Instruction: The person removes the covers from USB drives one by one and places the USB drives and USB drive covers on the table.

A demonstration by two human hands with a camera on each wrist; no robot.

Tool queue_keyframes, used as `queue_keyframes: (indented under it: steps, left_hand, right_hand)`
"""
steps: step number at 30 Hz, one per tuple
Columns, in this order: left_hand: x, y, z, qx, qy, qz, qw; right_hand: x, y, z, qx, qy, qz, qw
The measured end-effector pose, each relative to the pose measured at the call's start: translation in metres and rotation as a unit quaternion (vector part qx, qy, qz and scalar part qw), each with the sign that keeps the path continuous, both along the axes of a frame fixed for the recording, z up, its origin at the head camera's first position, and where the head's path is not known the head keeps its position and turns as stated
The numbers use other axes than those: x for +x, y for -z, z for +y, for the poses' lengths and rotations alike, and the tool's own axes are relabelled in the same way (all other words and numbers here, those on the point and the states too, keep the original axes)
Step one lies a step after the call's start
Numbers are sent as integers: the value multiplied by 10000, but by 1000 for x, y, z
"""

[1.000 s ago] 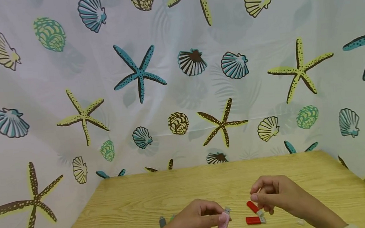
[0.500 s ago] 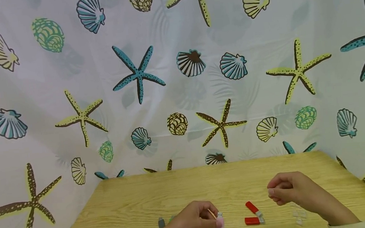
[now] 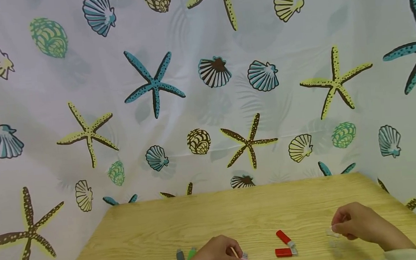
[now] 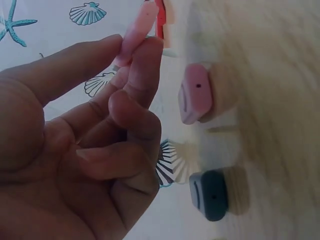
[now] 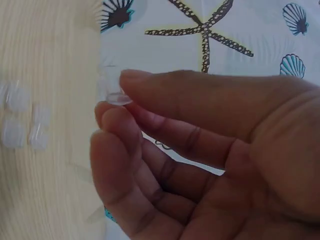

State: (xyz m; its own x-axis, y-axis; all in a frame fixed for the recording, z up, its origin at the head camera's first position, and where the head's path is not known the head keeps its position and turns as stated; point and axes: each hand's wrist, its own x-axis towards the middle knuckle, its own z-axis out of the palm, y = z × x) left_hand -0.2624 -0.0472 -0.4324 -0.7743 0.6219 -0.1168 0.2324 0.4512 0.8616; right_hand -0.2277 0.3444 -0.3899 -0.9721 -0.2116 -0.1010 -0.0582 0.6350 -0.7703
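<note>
My left hand point(image 3: 216, 256) pinches a pink USB flash drive point(image 4: 138, 30) between thumb and fingertip, its metal plug point(image 3: 245, 255) uncovered. In the left wrist view, a second pink flash drive point(image 4: 196, 95) and a dark one point(image 4: 208, 195) lie on the table beside that hand. My right hand point(image 3: 362, 224), farther right, pinches a small clear plastic cap point(image 5: 115, 90) between thumb and forefinger. Several similar clear caps point(image 5: 15, 132) lie close by on the tabletop.
Two red flash drives point(image 3: 283, 236) lie on the wooden table point(image 3: 215, 216) between the hands. A grey flash drive point(image 3: 180, 257) and a green one point(image 3: 191, 253) are left of my left hand. Behind the table hangs a shell-and-starfish cloth point(image 3: 177, 120).
My right hand has moved right, away from the red drives, and lowered beside the clear caps. My left hand has shifted slightly left and down, still holding the pink drive.
</note>
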Motion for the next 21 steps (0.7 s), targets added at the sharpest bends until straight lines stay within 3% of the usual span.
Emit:
queue_keyframes:
  steps: [5, 15, 21]
  left_hand:
    - [-3, 1, 6, -463, 2, 504, 9977]
    - [-2, 6, 14, -1016, -302, 771, 9914]
    - [2, 4, 17, -1099, -391, 975, 9884]
  right_hand:
    - [0, 15, 12, -8, -189, -265, 9995]
    - [1, 29, 18, -111, -709, -505, 9961]
    - [0, 34, 18, -16, -696, -446, 9966]
